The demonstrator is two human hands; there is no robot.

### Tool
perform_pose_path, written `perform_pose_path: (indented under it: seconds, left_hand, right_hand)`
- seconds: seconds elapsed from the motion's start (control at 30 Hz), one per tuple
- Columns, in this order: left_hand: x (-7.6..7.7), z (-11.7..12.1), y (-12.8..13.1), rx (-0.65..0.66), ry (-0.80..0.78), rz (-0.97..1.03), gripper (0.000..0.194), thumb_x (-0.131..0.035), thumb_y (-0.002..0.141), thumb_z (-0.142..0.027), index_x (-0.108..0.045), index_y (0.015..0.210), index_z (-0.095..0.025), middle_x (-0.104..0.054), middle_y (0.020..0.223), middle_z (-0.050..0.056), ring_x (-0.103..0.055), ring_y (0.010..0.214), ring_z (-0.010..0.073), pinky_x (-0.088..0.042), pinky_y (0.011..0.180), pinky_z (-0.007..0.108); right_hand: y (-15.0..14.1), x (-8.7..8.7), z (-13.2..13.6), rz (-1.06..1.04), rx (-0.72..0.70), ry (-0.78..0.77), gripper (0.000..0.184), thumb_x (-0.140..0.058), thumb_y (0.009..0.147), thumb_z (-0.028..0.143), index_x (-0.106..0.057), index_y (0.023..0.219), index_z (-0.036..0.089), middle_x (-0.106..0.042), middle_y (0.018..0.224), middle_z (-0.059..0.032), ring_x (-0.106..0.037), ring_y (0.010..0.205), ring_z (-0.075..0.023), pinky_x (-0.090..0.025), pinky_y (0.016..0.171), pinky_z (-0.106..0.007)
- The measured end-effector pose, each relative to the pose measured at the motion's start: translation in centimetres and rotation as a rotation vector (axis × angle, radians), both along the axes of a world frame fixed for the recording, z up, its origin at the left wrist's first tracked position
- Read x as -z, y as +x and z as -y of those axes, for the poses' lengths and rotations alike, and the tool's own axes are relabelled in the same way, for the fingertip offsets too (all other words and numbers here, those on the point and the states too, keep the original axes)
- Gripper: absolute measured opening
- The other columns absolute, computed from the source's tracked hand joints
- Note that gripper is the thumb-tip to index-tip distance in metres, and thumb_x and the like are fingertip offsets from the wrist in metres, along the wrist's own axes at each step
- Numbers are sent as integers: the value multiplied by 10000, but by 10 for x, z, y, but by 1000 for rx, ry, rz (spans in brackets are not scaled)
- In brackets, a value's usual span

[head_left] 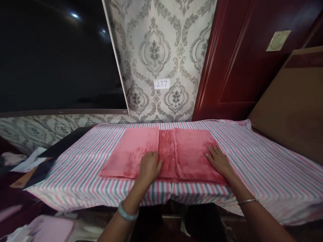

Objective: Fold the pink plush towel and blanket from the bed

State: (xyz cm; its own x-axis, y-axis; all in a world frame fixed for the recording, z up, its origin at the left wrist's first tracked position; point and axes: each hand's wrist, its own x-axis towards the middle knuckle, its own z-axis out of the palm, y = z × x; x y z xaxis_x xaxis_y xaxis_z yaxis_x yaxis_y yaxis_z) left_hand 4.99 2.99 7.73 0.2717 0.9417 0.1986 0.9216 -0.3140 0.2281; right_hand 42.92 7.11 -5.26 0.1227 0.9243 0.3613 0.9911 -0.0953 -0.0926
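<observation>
A pink plush cloth (186, 148) lies flat on the striped sheet, with its left and right sides folded in toward a darker middle strip. My left hand (149, 167) rests on the inner edge of the left flap near the front, fingers curled down onto the fabric. My right hand (218, 159) lies flat on the right flap, fingers stretched out and pressing on it. A pale green bangle sits on my left wrist and a thin metal bangle on my right.
The table is covered by a pink, grey and white striped sheet (264, 168). Behind it are patterned wallpaper with a "277" label (162, 83), a dark screen (55, 53) at left and a red wooden door (247, 57) at right. Clutter lies on the floor at left.
</observation>
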Motion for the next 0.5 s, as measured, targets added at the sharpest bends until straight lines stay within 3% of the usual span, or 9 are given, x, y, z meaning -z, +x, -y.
perform_pose_path:
  seconds: [0.07,0.23,0.37,0.5]
  left_hand:
    - [5,-6,-2,-85,-33,-108,353,-578,905,-310,-638,1194,-115,-657,1178,172,-601,1142,317,-474,981,425]
    - [21,-9,1,-91,-82,-202,367,-578,883,-265,-614,1212,-107,-625,1232,187,-581,1156,330,-477,935,408]
    - [7,-20,1,-73,-211,-219,344,-539,850,-136,-629,1182,-114,-662,1193,185,-630,1121,301,-483,911,371]
    - [-7,-44,5,-79,-231,-194,294,-576,876,-246,-634,1147,-148,-671,1166,163,-657,1091,300,-493,881,362]
  right_hand:
    - [0,1,-1,3,-4,15,568,-284,1020,434,-489,1464,146,-443,1534,-171,-355,1436,-344,-427,1074,-560]
    - [-2,0,0,7,6,12,554,-299,1023,418,-490,1465,145,-437,1538,-164,-366,1432,-335,-420,1089,-538]
    - [-4,-5,3,9,14,-6,550,-306,1027,431,-487,1471,161,-426,1548,-152,-348,1444,-330,-415,1096,-535]
    - [-6,-9,6,0,14,-7,556,-282,1030,420,-485,1466,140,-432,1540,-172,-343,1443,-334,-425,1081,-549]
